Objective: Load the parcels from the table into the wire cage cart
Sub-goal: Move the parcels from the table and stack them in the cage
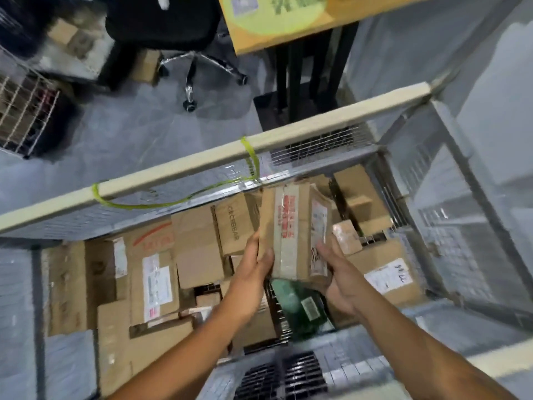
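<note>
I look down into the wire cage cart (202, 168), whose near and far rims are padded in cream. Over its middle I hold a brown cardboard parcel (291, 229) with red print on clear tape and a white label on its right face. My left hand (255, 264) grips its left near edge, thumb over the top. My right hand (336, 269) cups its lower right side from beneath. Several cardboard parcels (155, 272) lie packed in the cart below, along with a green bag (300, 301).
A wooden table (288, 33) on black legs stands beyond the cart at the top. A black office chair (164, 21) sits to its left on the grey floor. Another wire cage (26, 108) with boxes is at far left. A green strap (173, 197) hangs from the cart's far rim.
</note>
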A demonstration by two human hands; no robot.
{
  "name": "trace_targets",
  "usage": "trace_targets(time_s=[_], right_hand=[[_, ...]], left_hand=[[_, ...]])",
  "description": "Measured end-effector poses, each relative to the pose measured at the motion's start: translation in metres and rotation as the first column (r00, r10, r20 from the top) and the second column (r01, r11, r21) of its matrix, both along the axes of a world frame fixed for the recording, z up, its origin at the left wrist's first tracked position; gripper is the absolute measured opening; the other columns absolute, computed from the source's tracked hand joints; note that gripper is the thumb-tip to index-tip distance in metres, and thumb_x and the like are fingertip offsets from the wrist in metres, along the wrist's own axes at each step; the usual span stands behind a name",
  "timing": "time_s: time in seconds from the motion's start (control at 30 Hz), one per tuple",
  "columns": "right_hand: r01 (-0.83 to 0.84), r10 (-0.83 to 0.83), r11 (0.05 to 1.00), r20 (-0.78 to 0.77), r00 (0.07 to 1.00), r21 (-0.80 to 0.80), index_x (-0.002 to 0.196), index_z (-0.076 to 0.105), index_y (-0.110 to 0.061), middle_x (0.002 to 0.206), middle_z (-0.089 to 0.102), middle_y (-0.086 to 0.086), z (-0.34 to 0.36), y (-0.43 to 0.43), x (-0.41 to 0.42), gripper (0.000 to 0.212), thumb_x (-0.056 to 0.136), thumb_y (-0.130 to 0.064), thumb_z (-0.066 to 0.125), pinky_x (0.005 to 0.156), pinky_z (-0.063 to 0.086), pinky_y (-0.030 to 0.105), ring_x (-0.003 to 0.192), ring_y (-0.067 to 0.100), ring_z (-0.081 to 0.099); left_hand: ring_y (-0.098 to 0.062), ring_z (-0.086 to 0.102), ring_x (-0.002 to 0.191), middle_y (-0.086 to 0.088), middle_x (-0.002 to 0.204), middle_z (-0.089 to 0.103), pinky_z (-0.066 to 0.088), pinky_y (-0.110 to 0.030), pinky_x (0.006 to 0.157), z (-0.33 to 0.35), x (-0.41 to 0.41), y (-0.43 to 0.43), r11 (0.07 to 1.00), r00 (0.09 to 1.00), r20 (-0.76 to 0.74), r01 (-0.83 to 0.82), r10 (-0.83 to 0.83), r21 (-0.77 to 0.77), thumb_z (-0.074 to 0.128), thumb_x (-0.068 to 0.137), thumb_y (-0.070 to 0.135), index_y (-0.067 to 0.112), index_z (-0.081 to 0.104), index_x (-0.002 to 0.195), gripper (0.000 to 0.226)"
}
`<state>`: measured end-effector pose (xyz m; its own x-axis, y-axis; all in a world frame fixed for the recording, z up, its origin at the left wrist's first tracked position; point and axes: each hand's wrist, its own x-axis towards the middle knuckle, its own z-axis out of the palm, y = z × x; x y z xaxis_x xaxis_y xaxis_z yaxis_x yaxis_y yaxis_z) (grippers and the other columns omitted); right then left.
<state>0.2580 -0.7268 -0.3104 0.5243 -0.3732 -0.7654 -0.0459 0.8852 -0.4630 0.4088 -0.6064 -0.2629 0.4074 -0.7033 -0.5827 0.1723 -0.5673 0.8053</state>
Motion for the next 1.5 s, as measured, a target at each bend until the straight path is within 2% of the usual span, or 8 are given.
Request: trace_targets(time_s=[0.23, 0.37, 0.57, 0.63, 0.8, 1.03, 1.13, 1.5], right_hand=[[-0.325, 0.189, 0.880, -0.373, 0.908, -0.345, 0.151, 0.042, -0.035, 0.131, 0.062, -0.021, -0.127, -0.065, 0.041, 0.060, 0.098, -0.031, 0.070, 0.081, 0.051, 0.008, 0.098, -0.012, 0.066], [-0.512, 0.268, 0.756, -0.521, 0.810, -0.408, 0.153, 0.044, -0.019, 0.129, 0.057, -0.018, -0.188, -0.080, 0.073, 0.066, 0.097, -0.037, 0.073, 0.086, 0.044, 0.009, 0.128, 0.012, 0.055], [-0.628, 0.338, 0.707, -0.626, 0.703, -0.324, 0.152, 0.040, -0.024, 0.085, 0.051, -0.008, -0.226, -0.067, 0.107, 0.081, 0.089, -0.069, 0.065, 0.053, 0.040, 0.018, 0.068, 0.007, 0.050], [-0.674, 0.375, 0.661, -0.634, 0.677, -0.329, 0.154, 0.040, -0.033, 0.116, 0.068, 0.008, -0.218, -0.072, 0.110, 0.084, 0.087, -0.078, 0.061, 0.073, 0.053, 0.023, 0.097, 0.025, 0.067], [-0.659, 0.374, 0.676, -0.617, 0.692, -0.330, 0.165, 0.024, -0.035, 0.170, 0.027, 0.002, -0.147, -0.074, 0.092, 0.087, 0.093, -0.073, 0.055, 0.121, 0.035, 0.052, 0.152, 0.029, 0.035], [-0.570, 0.277, 0.694, -0.566, 0.776, -0.441, 0.162, 0.028, -0.042, 0.162, 0.034, -0.013, -0.007, -0.021, 0.049, 0.073, 0.098, -0.062, 0.059, 0.114, 0.033, 0.033, 0.146, 0.012, 0.036], [-0.564, 0.220, 0.671, -0.597, 0.772, -0.481, 0.159, 0.028, -0.049, 0.168, 0.030, -0.010, 0.047, 0.005, 0.018, 0.080, 0.089, -0.073, 0.057, 0.125, 0.027, 0.046, 0.156, 0.016, 0.026], [-0.391, -0.278, 0.732, -0.769, 0.575, -0.557, 0.163, 0.028, -0.037, 0.169, 0.031, -0.002, 0.226, 0.172, -0.084, 0.074, 0.100, -0.066, 0.052, 0.127, 0.020, 0.047, 0.157, 0.021, 0.023]], left_hand=[[-0.020, 0.002, 0.159, 0.006, 0.172, 0.010, 0.009, -0.048, 0.130, -0.137, 0.066, -0.030, 0.923, 0.783, 0.532, 0.132, -0.321, 0.361, 0.030, 0.093, 0.079, 0.030, 0.017, 0.163, 0.087], [-0.026, -0.012, 0.158, 0.006, 0.172, -0.008, -0.007, -0.039, 0.122, -0.185, 0.088, -0.033, 0.822, 0.723, 0.492, 0.185, -0.485, 0.538, 0.036, 0.098, 0.071, 0.039, 0.007, 0.163, 0.078], [-0.032, -0.014, 0.158, 0.000, 0.171, -0.018, -0.002, -0.049, 0.126, -0.205, 0.087, -0.031, 0.724, 0.691, 0.391, 0.281, -0.608, 0.630, 0.044, 0.099, 0.067, 0.050, 0.003, 0.161, 0.076], [-0.032, -0.012, 0.158, 0.001, 0.172, -0.016, -0.001, -0.049, 0.127, -0.195, 0.087, -0.032, 0.730, 0.675, 0.415, 0.274, -0.610, 0.626, 0.043, 0.100, 0.066, 0.048, 0.004, 0.162, 0.075], [-0.033, -0.009, 0.158, 0.002, 0.173, -0.008, 0.001, -0.048, 0.129, -0.140, 0.084, -0.028, 0.700, 0.592, 0.443, 0.316, -0.673, 0.640, 0.036, 0.100, 0.068, 0.046, 0.003, 0.162, 0.074], [-0.032, -0.005, 0.159, -0.001, 0.173, 0.002, 0.005, -0.051, 0.128, -0.034, 0.044, -0.007, 0.727, 0.570, 0.472, 0.391, -0.673, 0.564, 0.037, 0.100, 0.068, 0.038, 0.007, 0.164, 0.077], [-0.032, -0.002, 0.159, 0.002, 0.173, 0.006, 0.009, -0.055, 0.128, 0.006, 0.027, 0.010, 0.758, 0.579, 0.497, 0.420, -0.647, 0.498, 0.035, 0.098, 0.072, 0.040, 0.009, 0.164, 0.077], [-0.034, 0.004, 0.158, 0.001, 0.172, 0.014, 0.009, -0.061, 0.125, 0.148, -0.017, 0.073, 0.640, 0.433, 0.576, 0.737, -0.694, 0.218, 0.040, 0.098, 0.071, 0.044, 0.018, 0.162, 0.073]])
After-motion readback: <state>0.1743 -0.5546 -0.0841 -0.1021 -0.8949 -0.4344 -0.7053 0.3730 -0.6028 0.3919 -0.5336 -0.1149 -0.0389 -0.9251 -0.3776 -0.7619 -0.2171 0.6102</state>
